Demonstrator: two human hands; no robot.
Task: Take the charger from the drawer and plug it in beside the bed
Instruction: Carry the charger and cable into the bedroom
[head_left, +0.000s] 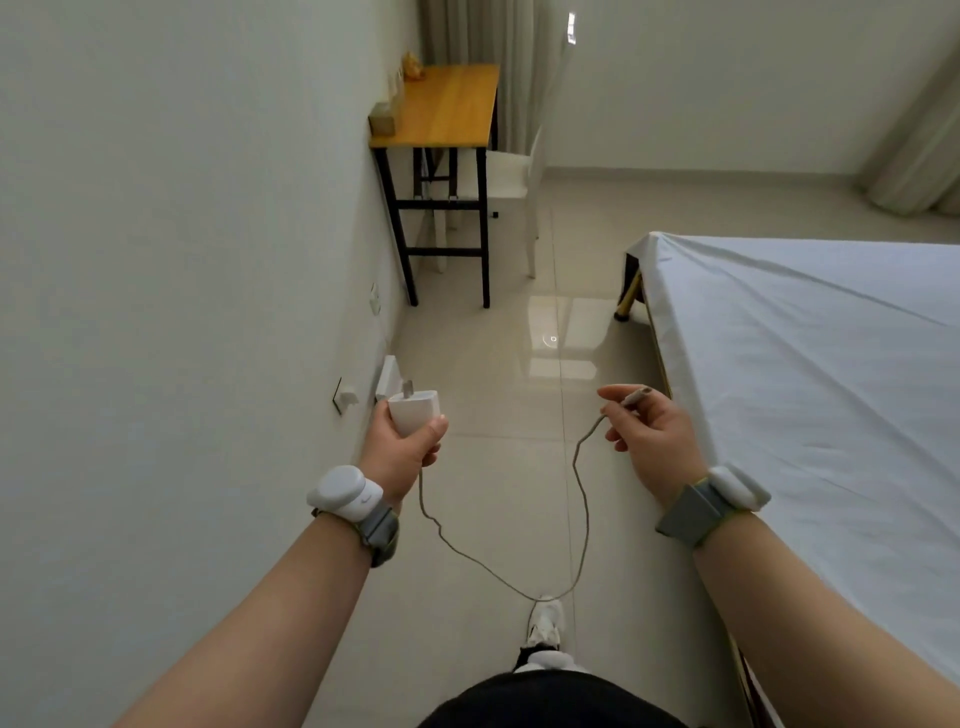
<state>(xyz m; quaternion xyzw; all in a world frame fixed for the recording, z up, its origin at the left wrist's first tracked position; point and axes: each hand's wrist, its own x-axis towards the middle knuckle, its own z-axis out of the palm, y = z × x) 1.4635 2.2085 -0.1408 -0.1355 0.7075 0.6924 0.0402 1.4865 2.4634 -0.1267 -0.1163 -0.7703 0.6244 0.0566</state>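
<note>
Head view, person standing in the aisle between wall and bed.

Left hand: fingers and thumb curled round the white charger, gripping its lower half. The metal prongs point up and away from the palm. Charger is held in the air close to the wall, just beside a wall outlet, not touching it.

Right hand: thumb and forefinger pinch the connector at the free end of the cable; the other fingers are loosely curled below. Hand is near the bed edge, well apart from the left hand.

Cable runs down from the charger, sags in a loop between the two hands above the tiled floor, then rises to the connector.

Both wrists carry a grey strap with a white unit.

Background: wood-topped desk with black legs against the wall, white chair beside it. Bed has a white sheet.
</note>
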